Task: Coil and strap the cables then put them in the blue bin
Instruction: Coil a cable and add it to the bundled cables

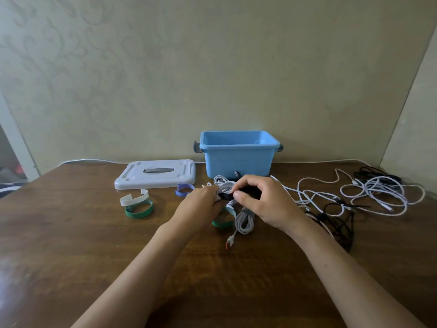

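Observation:
A coiled white cable (224, 184) sits just in front of the blue bin (238, 157). My left hand (201, 204) grips the coil from the left. My right hand (264, 201) pinches a black strap (225, 196) that lies across the coil. Below the hands lies a grey coiled cable (244, 221) with its plug end (229, 242) pointing toward me. A tangle of loose white cables (378, 194) and black cables (338, 221) spreads over the right of the table. The bin is open, and what I see of its inside is bare.
The bin's white lid (156, 174) lies flat to the left of the bin. Loose straps lie about: a white one (134, 198), a green one (139, 210), a blue one (184, 189) and another green one (223, 221) under my hands. A wall stands behind the brown table.

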